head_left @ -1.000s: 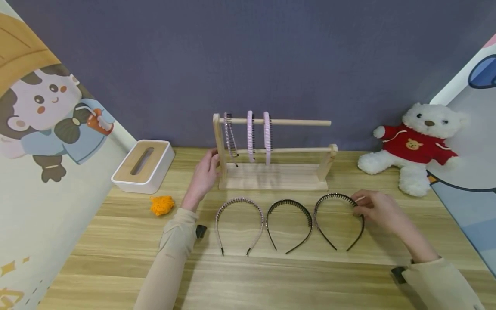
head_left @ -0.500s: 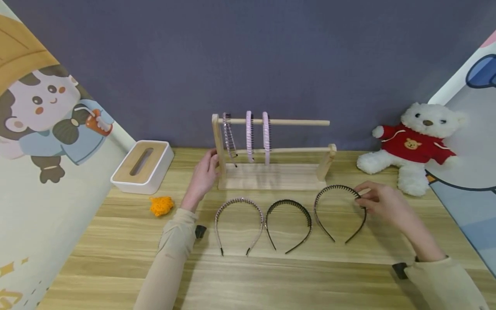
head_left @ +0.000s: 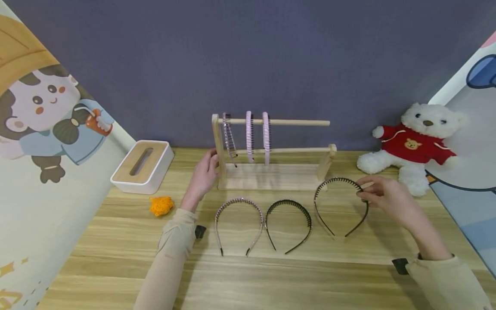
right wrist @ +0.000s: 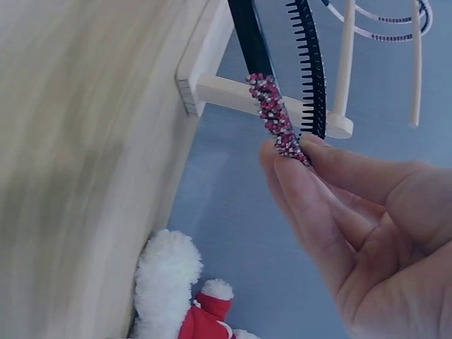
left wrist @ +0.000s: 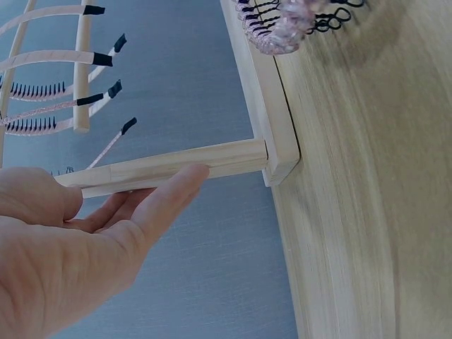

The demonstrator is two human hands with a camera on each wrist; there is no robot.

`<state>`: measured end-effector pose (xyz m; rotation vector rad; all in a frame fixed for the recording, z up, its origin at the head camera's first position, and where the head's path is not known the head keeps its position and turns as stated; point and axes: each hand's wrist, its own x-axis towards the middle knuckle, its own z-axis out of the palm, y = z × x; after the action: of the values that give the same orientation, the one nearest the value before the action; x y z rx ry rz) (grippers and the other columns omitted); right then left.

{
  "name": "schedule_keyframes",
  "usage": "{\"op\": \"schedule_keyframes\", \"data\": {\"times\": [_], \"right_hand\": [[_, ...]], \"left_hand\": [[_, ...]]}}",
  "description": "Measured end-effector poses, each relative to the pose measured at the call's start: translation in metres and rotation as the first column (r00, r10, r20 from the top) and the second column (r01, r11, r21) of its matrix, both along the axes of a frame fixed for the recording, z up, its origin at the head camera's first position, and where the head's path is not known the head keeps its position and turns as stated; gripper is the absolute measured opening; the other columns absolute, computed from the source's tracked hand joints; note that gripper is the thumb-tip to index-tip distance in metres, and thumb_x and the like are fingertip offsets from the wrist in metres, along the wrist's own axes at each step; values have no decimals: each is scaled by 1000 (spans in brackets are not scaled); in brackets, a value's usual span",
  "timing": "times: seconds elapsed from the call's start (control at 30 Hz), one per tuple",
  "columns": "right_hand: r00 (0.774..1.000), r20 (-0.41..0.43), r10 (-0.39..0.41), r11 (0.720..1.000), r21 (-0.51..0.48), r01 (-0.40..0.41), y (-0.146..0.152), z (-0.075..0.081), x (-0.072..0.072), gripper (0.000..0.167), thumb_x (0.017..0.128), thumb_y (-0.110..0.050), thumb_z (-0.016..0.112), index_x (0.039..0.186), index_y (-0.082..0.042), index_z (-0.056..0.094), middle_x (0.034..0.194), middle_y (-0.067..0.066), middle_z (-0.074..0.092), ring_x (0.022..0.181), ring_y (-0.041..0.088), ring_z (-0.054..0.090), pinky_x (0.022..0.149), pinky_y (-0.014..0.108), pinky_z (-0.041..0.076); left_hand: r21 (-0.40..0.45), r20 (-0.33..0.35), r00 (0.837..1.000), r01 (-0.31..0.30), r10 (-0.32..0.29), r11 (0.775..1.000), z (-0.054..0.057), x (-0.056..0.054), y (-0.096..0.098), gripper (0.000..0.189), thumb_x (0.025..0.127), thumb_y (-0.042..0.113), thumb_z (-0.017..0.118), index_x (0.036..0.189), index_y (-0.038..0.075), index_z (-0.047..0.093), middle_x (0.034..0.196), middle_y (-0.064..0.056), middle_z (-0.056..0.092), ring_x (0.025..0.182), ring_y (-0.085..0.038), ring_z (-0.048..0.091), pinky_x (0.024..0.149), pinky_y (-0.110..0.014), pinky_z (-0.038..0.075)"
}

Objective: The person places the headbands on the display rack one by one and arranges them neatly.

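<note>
In the head view, my right hand (head_left: 387, 197) pinches a black toothed headband (head_left: 341, 179) by its right side, between thumb and fingers. It is lifted off the table, and red and pink beads (right wrist: 270, 113) cover part of its outside in the right wrist view. With my left hand (head_left: 203, 175) I hold the left post (left wrist: 169, 164) of a wooden headband rack (head_left: 277, 177). On the upper rod hang a beaded headband (head_left: 230, 137) and two pink headbands, one in the middle (head_left: 249, 135) and one further right (head_left: 266, 137). A pink beaded headband (head_left: 239, 200) and another black headband (head_left: 288, 202) lie before the rack.
A white tissue box (head_left: 149, 183) with a wooden lid stands at the left, near an orange yarn-like bundle (head_left: 161, 206). On the right sits a white teddy bear (head_left: 414, 148) in a red top. A dark wall (head_left: 271, 56) rises behind the rack.
My right hand has raised the black headband off the table and moved it slightly right and toward the rack. The left hand stays on the post.
</note>
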<state>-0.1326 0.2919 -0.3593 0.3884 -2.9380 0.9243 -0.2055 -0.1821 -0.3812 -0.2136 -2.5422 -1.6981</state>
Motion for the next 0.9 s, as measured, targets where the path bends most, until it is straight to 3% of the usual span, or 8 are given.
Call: {"op": "schedule_keyframes", "data": {"times": [0.27,0.33,0.57,0.77,0.9], "right_hand": [[999,-28,-15,999,-33,15,-4,9,0,33,94,6,79,124,12,67,94,23,77,77,30,77,56,20,62],[999,-50,-14,999,-41,12,-6,12,1,32,94,7,79,123,12,67,94,22,77,76,27,77,56,19,63],[996,-83,-20,996,-84,13,-10,22,3,32,94,8,78,124,11,68,96,22,78,74,-3,69,58,21,65],[992,-103,-67,994,-87,58,-14,27,4,33,93,3,82,123,9,70,97,23,78,74,2,71,58,16,62],[988,-132,-85,992,-104,72,-17,33,5,34,92,3,83,123,8,70,98,24,77,72,-5,68,57,14,61]], "left_hand": [[-7,-2,1000,2,-2,1000,1,0,0,47,119,23,33,158,-2,43,157,-29,48,140,-47,54,104,-53,60],[-7,-1,1000,2,-2,1000,1,0,0,47,119,23,33,158,-3,43,157,-29,48,140,-47,53,105,-53,60],[-6,3,1000,8,-8,1000,0,0,0,47,120,22,32,158,-3,42,158,-29,47,142,-47,52,106,-51,60],[-2,4,1000,10,-10,1000,0,0,0,47,120,23,32,159,-3,41,158,-29,47,141,-47,53,105,-51,60],[2,2,1000,13,-13,1000,0,0,0,48,119,22,32,158,-4,41,157,-30,47,141,-48,53,104,-53,60]]}}
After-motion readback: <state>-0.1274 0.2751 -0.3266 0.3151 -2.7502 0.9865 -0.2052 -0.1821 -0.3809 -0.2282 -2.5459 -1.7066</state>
